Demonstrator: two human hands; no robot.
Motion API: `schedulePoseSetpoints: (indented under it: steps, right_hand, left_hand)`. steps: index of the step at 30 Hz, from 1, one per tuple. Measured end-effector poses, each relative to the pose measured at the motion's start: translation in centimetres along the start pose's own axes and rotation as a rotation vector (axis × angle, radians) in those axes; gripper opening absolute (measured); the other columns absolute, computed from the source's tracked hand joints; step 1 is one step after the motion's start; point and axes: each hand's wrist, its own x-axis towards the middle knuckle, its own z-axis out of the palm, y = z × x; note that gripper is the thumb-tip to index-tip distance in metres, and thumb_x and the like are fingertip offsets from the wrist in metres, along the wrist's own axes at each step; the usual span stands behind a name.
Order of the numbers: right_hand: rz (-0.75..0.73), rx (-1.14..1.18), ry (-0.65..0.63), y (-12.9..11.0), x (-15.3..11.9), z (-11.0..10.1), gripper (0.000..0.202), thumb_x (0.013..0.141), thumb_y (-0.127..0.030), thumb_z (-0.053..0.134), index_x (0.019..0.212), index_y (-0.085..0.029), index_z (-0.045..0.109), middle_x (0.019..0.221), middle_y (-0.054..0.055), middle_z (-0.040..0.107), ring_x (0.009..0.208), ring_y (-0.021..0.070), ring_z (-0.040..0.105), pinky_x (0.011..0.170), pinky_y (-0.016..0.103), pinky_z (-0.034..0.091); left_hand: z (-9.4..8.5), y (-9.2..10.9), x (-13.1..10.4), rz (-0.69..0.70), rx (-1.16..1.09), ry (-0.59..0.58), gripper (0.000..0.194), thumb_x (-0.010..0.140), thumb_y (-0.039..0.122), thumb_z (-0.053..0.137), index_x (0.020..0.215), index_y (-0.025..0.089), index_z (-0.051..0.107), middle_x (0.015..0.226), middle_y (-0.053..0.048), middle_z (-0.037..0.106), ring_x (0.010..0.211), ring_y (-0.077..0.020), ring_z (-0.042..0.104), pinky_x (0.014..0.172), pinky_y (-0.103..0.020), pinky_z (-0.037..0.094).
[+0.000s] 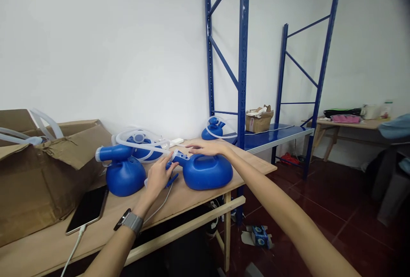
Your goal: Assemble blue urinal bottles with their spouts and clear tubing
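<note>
A blue plastic bottle with a moulded handle (pixel 208 174) lies on its side on the wooden table, its neck pointing left. My left hand (pixel 160 173), below a grey watch strap, has its fingers around the pale fitting (pixel 176 155) at the bottle's mouth. Over the top of the bottle reaches my right hand (pixel 206 147), fingers extended and apart near the neck and handle. To the left stands another blue bottle (pixel 125 176) with a wide spout. Behind it, clear tubing (pixel 141 134) coils over more blue bottles.
An open cardboard box (pixel 41 183) with tubes fills the table's left end, beside a phone (pixel 89 208) on a white cable. A further blue bottle (pixel 212 129) is at the back. Blue shelving (pixel 242 63) rises on the right, holding a small box (pixel 259 121).
</note>
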Motion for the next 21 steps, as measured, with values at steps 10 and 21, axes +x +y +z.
schedulePoseSetpoints:
  steps: [10,21]
  right_hand:
    - [-0.038,-0.018,0.089,0.3,-0.8,2.5,0.052,0.098,-0.064,0.057,0.119,-0.022,0.075,0.128,0.008,0.072,0.121,0.0282,0.063,0.111,0.042,0.043]
    - [0.205,-0.014,-0.092,-1.3,0.1,1.8,0.056,0.091,-0.075,0.056,0.110,-0.022,0.064,0.065,-0.004,0.060,0.056,0.0150,0.056,0.054,0.025,0.043]
  left_hand:
    - [-3.5,2.6,4.5,0.461,0.072,-0.325,0.046,0.087,0.026,0.055,0.130,0.025,0.071,0.144,-0.012,0.059,0.136,-0.0329,0.050,0.118,-0.052,0.035]
    - [-2.5,0.9,6.6,0.342,-0.033,-0.377,0.026,0.095,0.036,0.049,0.098,0.018,0.067,0.093,-0.010,0.073,0.089,-0.0259,0.066,0.082,-0.037,0.050]
